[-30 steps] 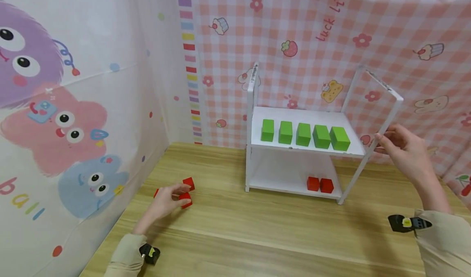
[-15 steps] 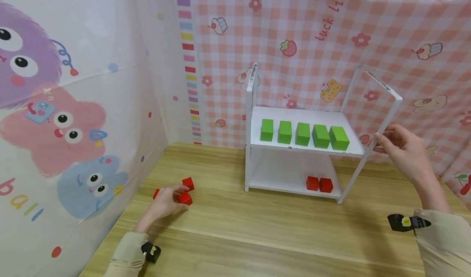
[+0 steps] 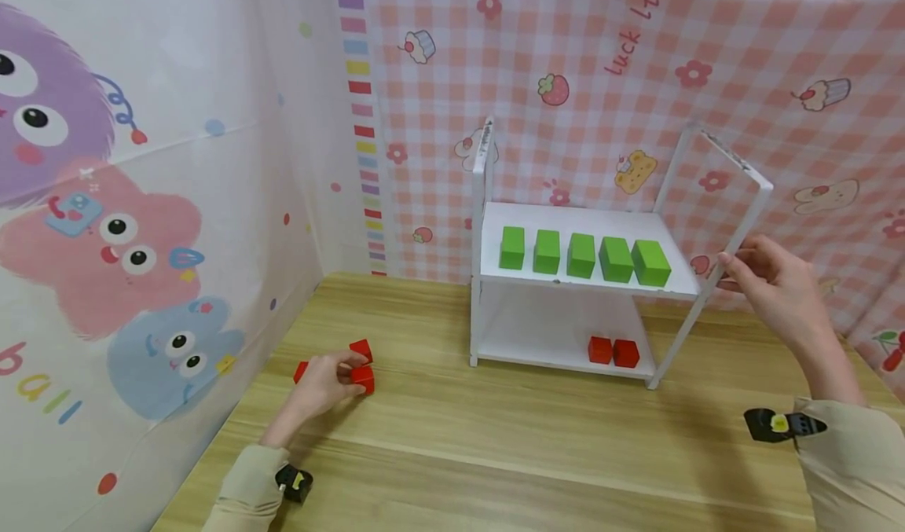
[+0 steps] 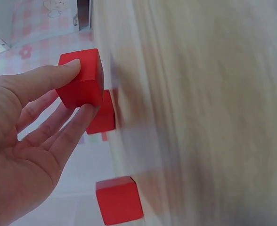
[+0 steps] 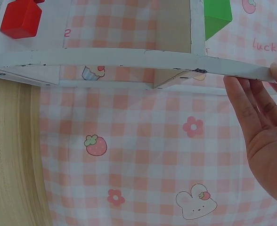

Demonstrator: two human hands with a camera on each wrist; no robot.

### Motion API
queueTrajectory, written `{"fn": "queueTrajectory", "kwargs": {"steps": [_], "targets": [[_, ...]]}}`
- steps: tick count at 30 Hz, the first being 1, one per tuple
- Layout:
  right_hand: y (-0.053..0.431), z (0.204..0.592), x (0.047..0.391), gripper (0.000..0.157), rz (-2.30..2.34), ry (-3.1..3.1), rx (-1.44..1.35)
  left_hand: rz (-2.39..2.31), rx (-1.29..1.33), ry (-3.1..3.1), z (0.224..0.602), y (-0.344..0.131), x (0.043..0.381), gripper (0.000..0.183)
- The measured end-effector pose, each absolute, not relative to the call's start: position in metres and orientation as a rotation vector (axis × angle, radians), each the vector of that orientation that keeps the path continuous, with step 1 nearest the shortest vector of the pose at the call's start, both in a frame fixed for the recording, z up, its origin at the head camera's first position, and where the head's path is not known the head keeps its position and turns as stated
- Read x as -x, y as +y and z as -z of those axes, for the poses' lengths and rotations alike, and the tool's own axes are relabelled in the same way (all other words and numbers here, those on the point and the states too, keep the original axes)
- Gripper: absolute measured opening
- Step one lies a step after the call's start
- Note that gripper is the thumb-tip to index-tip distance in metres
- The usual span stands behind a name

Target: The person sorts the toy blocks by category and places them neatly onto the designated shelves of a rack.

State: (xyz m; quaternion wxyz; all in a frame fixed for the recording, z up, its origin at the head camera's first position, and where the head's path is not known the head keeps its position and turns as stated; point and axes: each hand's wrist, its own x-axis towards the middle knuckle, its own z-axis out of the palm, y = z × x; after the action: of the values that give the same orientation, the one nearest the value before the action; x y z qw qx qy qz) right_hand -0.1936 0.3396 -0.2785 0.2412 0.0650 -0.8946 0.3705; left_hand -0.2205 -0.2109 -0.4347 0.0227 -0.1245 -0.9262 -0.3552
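Observation:
My left hand (image 3: 321,388) pinches a red block (image 4: 84,77) between thumb and fingertips, close over the table at the left. Two more red blocks lie by that hand: one just beyond its fingers (image 4: 102,115), the other (image 4: 119,201) beside the palm and partly covered in the head view. A white two-tier shelf (image 3: 566,359) stands at the centre right. With thumb and fingers my right hand (image 3: 785,292) holds its right front post (image 5: 223,66). Several green blocks (image 3: 581,255) form a row on the upper tier. Two red blocks (image 3: 612,351) sit at the lower tier's right end.
The wooden table (image 3: 452,453) reaches to a pink checked cloth (image 3: 424,123) behind the shelf. A white cartoon-printed cloth (image 3: 240,60) hangs along the left side. Bare table lies between the left hand and the shelf.
The red block in my left hand has turned and shifted slightly right. My right hand keeps its hold on the shelf post. The head view has drifted very slightly.

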Motion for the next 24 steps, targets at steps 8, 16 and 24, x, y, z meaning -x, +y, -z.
{"fn": "queueTrajectory", "kwargs": {"steps": [8, 16, 24], "targets": [[0.34, 0.278, 0.194, 0.025, -1.007, -2.448, -0.178, 1.059, 0.475, -2.835, 0.429, -0.198, 0.219, 0.032], [0.34, 0.278, 0.194, 0.024, -1.001, -2.447, -0.168, 1.087, 0.509, -2.784, 0.428, -0.181, 0.219, 0.029], [0.34, 0.279, 0.194, 0.021, -1.006, -2.439, -0.181, 1.082, 0.713, -2.694, 0.427, -0.158, 0.224, 0.026]]}}
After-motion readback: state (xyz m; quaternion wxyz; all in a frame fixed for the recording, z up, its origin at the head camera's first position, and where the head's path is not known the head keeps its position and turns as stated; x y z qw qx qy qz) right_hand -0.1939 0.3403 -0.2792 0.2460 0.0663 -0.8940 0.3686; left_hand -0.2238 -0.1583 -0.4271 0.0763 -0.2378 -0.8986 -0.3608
